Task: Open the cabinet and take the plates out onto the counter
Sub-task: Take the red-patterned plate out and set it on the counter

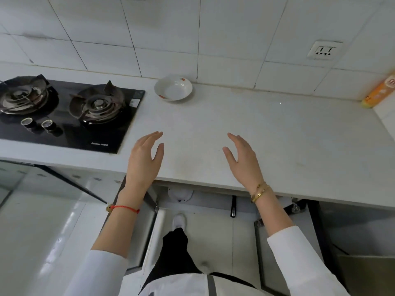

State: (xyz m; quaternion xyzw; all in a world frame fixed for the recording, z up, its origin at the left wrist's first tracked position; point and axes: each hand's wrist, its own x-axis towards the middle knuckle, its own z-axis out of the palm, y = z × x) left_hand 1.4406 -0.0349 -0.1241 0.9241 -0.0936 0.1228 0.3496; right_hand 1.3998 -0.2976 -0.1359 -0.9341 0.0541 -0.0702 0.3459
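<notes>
A white deep plate (173, 87) with small red marks stands alone at the back of the white counter (288, 142), close to the tiled wall. My left hand (144, 160) and my right hand (243, 160) hover over the counter's front part, palms facing each other, fingers apart, holding nothing. Below the counter edge the cabinet (213, 201) stands open, with one door (149, 231) swung out on the left and another door (284, 238) on the right. A black handle (233, 207) shows inside the opening. No plates are visible inside the cabinet from here.
A black two-burner gas hob (64, 112) is set into the counter at the left. An orange box (380, 92) leans in the right corner under a wall socket (323, 51). A glass door (53, 182) stands out at lower left. My white shoe (179, 221) is on the floor.
</notes>
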